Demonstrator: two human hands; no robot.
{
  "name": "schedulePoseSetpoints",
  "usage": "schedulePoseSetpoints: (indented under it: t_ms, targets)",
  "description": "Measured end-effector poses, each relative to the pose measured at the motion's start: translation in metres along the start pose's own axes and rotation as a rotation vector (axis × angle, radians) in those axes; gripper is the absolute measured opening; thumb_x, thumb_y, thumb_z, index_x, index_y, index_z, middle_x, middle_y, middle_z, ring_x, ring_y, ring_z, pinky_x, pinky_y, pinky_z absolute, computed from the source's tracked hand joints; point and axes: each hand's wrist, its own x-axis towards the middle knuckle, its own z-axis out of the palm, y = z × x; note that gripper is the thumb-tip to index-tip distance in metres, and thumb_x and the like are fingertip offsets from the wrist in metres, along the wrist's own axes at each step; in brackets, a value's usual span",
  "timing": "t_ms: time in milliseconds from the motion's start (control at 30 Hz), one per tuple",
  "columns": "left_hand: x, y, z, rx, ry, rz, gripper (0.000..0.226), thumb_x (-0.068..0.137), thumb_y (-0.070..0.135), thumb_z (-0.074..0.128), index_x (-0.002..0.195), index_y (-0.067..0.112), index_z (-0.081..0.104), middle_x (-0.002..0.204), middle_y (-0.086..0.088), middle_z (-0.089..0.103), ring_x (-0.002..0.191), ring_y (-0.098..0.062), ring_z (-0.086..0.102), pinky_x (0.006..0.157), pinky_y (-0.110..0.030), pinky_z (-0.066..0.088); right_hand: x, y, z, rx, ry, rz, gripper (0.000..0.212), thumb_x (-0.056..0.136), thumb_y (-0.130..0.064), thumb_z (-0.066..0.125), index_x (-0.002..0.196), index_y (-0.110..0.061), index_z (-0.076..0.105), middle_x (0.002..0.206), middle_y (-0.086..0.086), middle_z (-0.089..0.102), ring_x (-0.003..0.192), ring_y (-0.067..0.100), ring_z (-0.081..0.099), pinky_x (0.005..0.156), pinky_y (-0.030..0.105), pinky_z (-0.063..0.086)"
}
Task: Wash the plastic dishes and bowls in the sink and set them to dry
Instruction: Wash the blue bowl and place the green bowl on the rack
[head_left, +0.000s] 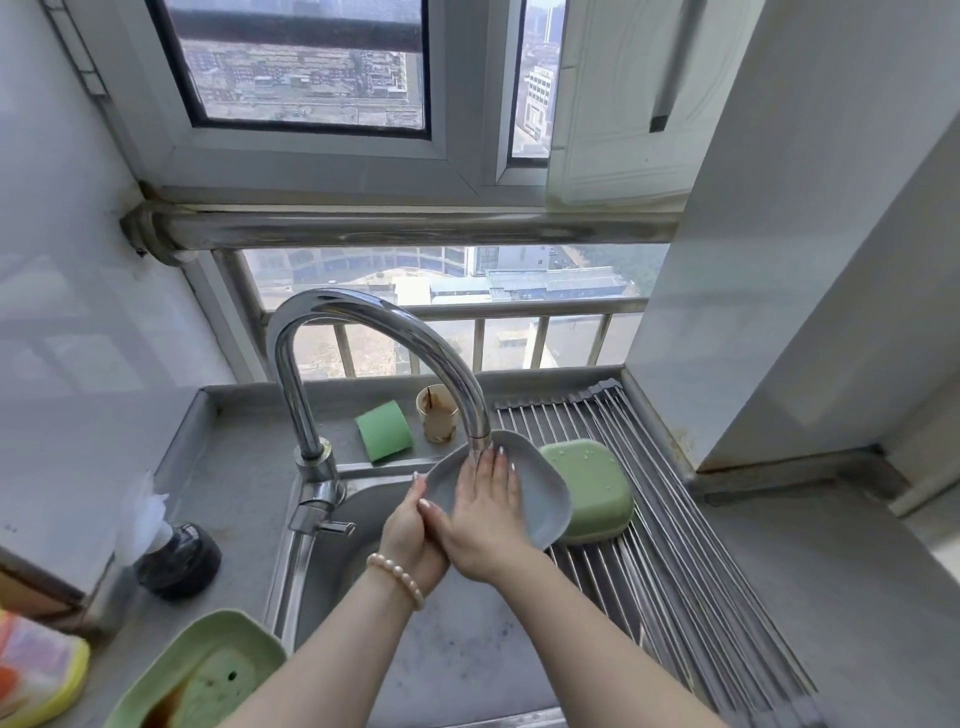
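Held tilted over the sink (415, 649) under the tap (363, 322), the grey plate (540, 499) sits in the left hand's (410, 535) grip on its rim while the right hand (483, 519) lies flat inside it, so a wet rim could slip and drop.

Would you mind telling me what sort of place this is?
Probably a small home kitchen high up in a building: a steel sink with a tap, a drying rack beside it, and windows overlooking rooftops far below.
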Motion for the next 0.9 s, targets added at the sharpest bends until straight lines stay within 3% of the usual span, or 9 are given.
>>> schedulePoseSetpoints:
  t_ms: [167,333,400,500,633,700,767,833,900]
  targets:
    - [-0.007,0.0,0.007,-0.1,0.034,0.072,0.052,0.096,0.045,0.037,0.119,0.005,0.06,0.119,-0.011,0.066,0.104,-0.028,0.064,0.094,-0.042,0.04,-0.001,-0.008,0.002,0.231,-0.093,-0.176,0.071,0.101,-0.044,0.022,0.149,-0.004,-0.013,0.156,0.014,-0.021,0.143,0.02,-0.024,0.116,0.034,-0.017]
    - [-0.006,0.013,0.008,0.215,0.076,0.113,0.038,0.098,0.043,0.043,0.089,0.012,0.063,0.064,-0.002,0.068,0.065,-0.014,0.064,0.071,-0.028,0.047,-0.019,-0.016,0.013,0.399,-0.161,-0.404,0.071,0.1,-0.042,0.029,0.152,-0.012,-0.009,0.16,0.009,-0.008,0.147,0.015,-0.012,0.119,0.029,-0.006]
    - [-0.004,0.021,0.002,0.338,0.167,0.132,0.041,0.096,0.046,0.049,0.087,0.01,0.065,0.061,-0.006,0.066,0.054,-0.019,0.064,0.063,-0.03,0.052,-0.024,-0.007,0.015,0.456,-0.217,-0.383,0.066,0.1,-0.047,0.032,0.154,-0.018,0.008,0.16,0.006,0.011,0.147,0.017,0.009,0.119,0.031,0.01]
    - [0.01,0.038,-0.013,0.587,0.382,0.358,0.041,0.093,0.046,0.056,0.101,0.008,0.067,0.086,-0.009,0.071,0.082,-0.028,0.067,0.083,-0.044,0.055,-0.037,0.013,0.02,0.493,-0.25,-0.366,0.054,0.094,-0.055,0.036,0.127,-0.018,0.055,0.129,0.003,0.059,0.124,0.017,0.05,0.105,0.036,0.035]
    - [0.007,0.047,-0.014,1.052,0.435,0.386,0.037,0.102,0.037,0.04,0.083,0.012,0.06,0.073,0.001,0.054,0.069,-0.012,0.049,0.073,-0.028,0.038,-0.043,0.048,0.023,0.214,-0.193,-0.375,0.066,0.09,-0.069,0.032,0.129,-0.023,0.059,0.144,-0.006,0.047,0.141,0.008,0.027,0.117,0.032,0.002]
    - [0.009,0.05,-0.018,0.98,0.479,0.219,0.04,0.102,0.037,0.039,0.081,0.011,0.06,0.074,-0.007,0.058,0.071,-0.022,0.056,0.079,-0.034,0.046,-0.037,0.064,0.022,0.164,-0.146,-0.331,0.101,0.066,-0.093,0.009,0.126,-0.029,0.06,0.146,-0.011,0.043,0.145,0.008,0.016,0.117,0.047,-0.006]
    - [0.007,0.049,-0.025,0.697,0.511,0.015,0.043,0.101,0.041,0.04,0.092,0.004,0.06,0.069,-0.014,0.066,0.073,-0.029,0.062,0.07,-0.045,0.054,-0.032,0.072,0.017,0.272,-0.048,-0.271,0.108,0.06,-0.095,0.003,0.113,-0.026,0.066,0.144,-0.011,0.045,0.145,0.01,0.015,0.116,0.047,-0.003]
    - [0.0,0.041,-0.025,0.463,0.469,-0.129,0.044,0.101,0.04,0.042,0.095,0.0,0.059,0.061,-0.014,0.067,0.071,-0.031,0.061,0.061,-0.042,0.05,-0.029,0.069,0.007,0.502,0.107,-0.21,0.101,0.07,-0.09,0.009,0.104,-0.016,0.07,0.138,-0.006,0.051,0.137,0.009,0.028,0.114,0.036,0.013]
    - [-0.008,0.027,-0.023,0.358,0.395,-0.198,0.045,0.1,0.04,0.044,0.098,-0.003,0.06,0.07,-0.018,0.07,0.073,-0.033,0.063,0.061,-0.04,0.049,-0.032,0.055,-0.007,0.741,0.218,-0.121,0.06,0.084,-0.063,0.039,0.109,-0.016,0.068,0.136,-0.001,0.051,0.13,0.006,0.037,0.112,0.032,0.026]
